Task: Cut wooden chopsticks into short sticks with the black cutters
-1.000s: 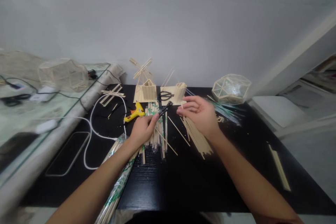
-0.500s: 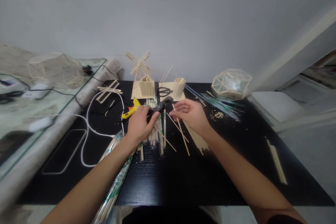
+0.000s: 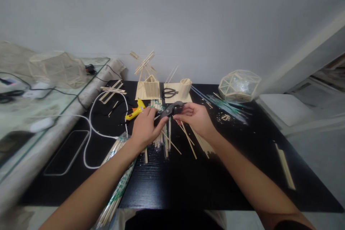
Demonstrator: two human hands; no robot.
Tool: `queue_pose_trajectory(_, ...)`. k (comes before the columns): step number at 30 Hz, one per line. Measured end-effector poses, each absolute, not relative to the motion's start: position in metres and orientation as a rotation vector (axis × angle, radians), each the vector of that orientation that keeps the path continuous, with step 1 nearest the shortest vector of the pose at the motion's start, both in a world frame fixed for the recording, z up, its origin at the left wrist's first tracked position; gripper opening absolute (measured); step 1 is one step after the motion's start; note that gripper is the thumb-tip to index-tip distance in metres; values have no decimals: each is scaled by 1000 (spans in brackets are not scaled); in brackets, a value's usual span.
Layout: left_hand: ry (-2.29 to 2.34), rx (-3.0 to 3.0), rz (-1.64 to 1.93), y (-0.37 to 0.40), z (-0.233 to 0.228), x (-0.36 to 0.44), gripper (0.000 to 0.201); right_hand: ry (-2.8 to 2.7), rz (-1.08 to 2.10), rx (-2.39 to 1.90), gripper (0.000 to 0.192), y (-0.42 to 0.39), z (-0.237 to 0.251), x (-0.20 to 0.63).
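Over the middle of the black table (image 3: pixel 242 172), both hands meet above a scatter of bamboo sticks. The left hand (image 3: pixel 145 127) is wrapped around the handles of a pair of black cutters (image 3: pixel 170 109), and the tool's head points to the right, toward the other hand. The right hand (image 3: pixel 194 116) pinches a thin stick (image 3: pixel 188 139) between its fingertips right at the cutters' head; the stick slants down from that grip toward the near edge. Whether the blades are already on the stick, I cannot tell.

Under the left hand lies a pile of loose sticks (image 3: pixel 161 140), some with green print on them. Just left of that hand sits a yellow glue gun (image 3: pixel 136 110) with a white cord (image 3: pixel 91 133) looping off toward the left. Behind the hands, against the wall, stand a small stick house (image 3: pixel 151 87) with a windmill cross above it, a pair of black scissors (image 3: pixel 169 92) on a pale board, and a stick-built cup (image 3: pixel 185 88). Further right rests a faceted stick-frame dome (image 3: pixel 239 85). A wrapped bundle of sticks (image 3: pixel 115 187) runs along beneath the left forearm.
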State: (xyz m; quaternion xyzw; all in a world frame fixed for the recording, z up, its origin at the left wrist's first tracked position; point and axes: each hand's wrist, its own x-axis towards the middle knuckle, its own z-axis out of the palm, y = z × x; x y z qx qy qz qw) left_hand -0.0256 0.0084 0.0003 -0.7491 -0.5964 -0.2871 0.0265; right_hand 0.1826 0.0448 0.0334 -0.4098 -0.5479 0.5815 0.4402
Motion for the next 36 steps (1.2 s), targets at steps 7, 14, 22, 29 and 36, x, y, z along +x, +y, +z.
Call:
queue_pose_trajectory(7, -1841, -2297, -809, 8, 3, -25, 47, -1356, 1460, -1001, 49, 46, 32, 183)
queue_pose_trajectory(14, -1876, -2318, -757, 7, 4, -25, 46, -1363, 1458, -1000, 47, 45, 32, 183)
queue_pose_trajectory(22, -1872, -2309, -689, 5, 7, -25, 49, -1320, 1478, -1035, 46, 45, 34, 183)
queue_pose_trajectory(29, -1832, -2310, -721, 5, 8, -25, 51, -1369, 1425, -1001, 44, 46, 33, 183)
queue_pose_trajectory(36, -1855, -2356, -743, 5, 7, -25, 46, -1389, 1434, -1004, 45, 47, 30, 185)
